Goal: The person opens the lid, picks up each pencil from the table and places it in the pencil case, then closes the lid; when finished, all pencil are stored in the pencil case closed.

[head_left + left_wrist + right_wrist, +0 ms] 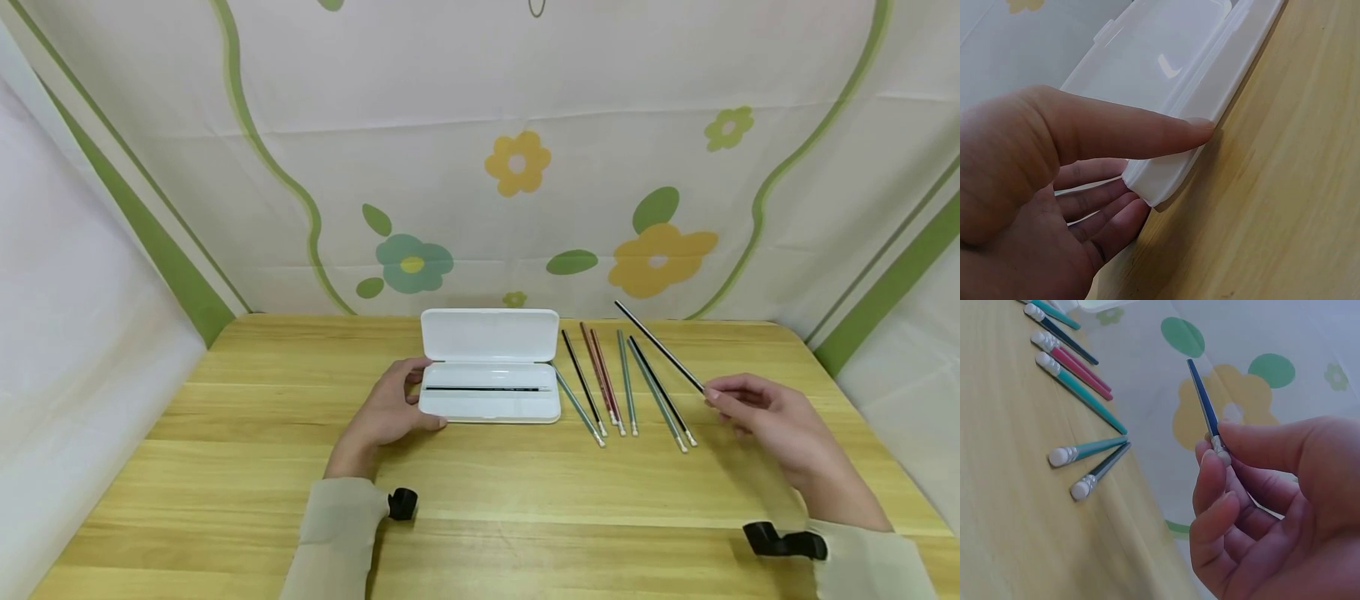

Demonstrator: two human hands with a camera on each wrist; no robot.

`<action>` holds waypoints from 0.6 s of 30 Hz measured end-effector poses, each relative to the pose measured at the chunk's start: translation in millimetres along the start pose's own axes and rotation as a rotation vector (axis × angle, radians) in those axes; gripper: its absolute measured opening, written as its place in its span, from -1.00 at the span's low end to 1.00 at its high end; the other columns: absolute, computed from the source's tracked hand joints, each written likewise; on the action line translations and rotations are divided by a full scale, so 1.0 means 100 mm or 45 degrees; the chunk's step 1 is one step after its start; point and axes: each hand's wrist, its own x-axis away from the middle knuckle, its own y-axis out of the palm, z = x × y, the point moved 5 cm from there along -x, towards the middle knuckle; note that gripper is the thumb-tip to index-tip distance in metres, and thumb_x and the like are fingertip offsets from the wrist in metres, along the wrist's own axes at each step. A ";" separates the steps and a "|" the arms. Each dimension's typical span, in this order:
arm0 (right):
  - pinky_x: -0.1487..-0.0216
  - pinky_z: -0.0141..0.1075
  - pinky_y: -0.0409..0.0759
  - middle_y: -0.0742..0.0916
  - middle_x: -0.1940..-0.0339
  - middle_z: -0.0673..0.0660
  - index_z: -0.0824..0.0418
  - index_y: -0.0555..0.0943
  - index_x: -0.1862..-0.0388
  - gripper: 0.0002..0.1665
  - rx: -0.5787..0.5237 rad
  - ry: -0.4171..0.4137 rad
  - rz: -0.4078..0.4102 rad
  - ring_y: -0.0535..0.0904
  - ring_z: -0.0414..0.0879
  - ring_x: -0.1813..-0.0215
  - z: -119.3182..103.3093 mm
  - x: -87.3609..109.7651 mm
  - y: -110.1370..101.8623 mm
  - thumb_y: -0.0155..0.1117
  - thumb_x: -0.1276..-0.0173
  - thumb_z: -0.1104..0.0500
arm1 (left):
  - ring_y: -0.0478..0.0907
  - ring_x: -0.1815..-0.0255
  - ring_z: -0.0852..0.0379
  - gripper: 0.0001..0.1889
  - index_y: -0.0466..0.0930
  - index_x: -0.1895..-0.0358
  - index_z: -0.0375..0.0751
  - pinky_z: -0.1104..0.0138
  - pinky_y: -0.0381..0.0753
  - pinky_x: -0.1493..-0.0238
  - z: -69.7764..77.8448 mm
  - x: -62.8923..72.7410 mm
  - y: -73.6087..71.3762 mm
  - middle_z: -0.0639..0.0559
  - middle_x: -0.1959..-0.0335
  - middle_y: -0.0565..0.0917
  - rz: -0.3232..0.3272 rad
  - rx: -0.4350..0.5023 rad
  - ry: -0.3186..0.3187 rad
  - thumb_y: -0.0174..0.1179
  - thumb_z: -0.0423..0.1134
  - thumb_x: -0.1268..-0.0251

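Observation:
A white pencil case [489, 408] lies with its lid [489, 335] raised and one dark pencil [483, 388] lengthwise inside. My left hand [392, 405] grips the case's left end, the thumb [1147, 130] along its front edge and the fingers [1113, 228] round the end. Off to the right, my right hand [772, 417] pinches a dark pencil [660, 347] close to its eraser end. In the right wrist view that pencil [1202, 400] points away from the hand, its eraser between thumb and fingers.
Between case and right hand, several pencils lie loosely fanned on the wooden table [480, 508], erasers towards me: green [628, 383], red [606, 379] and dark [582, 382]. A flower-patterned cloth [450, 167] hangs behind the table.

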 end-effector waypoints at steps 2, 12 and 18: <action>0.16 -0.37 0.70 0.79 0.16 -0.28 0.16 0.69 -0.21 -0.67 -0.017 -0.030 -0.001 0.69 -0.24 0.17 -0.04 0.00 0.02 0.29 -0.65 0.02 | 0.48 -0.42 -0.25 -0.03 0.32 -0.58 -0.35 -0.12 0.52 -0.48 0.00 0.00 0.00 -0.31 -0.51 0.38 -0.001 -0.007 0.007 0.61 -0.48 -0.04; 0.20 -0.35 0.69 0.80 0.14 -0.29 0.22 0.71 -0.18 -0.71 -0.036 -0.107 -0.021 0.71 -0.25 0.17 -0.17 0.01 0.13 0.30 -0.64 0.10 | 0.48 -0.41 -0.24 -0.04 0.32 -0.58 -0.34 -0.10 0.51 -0.49 -0.01 0.00 0.00 -0.29 -0.51 0.39 0.002 -0.007 -0.001 0.61 -0.47 -0.05; 0.21 -0.33 0.70 0.79 0.11 -0.30 0.29 0.67 -0.21 -0.61 0.019 -0.107 -0.025 0.69 -0.26 0.16 -0.20 0.01 0.21 0.31 -0.64 0.03 | 0.48 -0.41 -0.27 -0.04 0.31 -0.57 -0.37 -0.12 0.52 -0.48 -0.01 0.00 0.01 -0.34 -0.50 0.38 -0.008 -0.011 0.019 0.61 -0.47 -0.06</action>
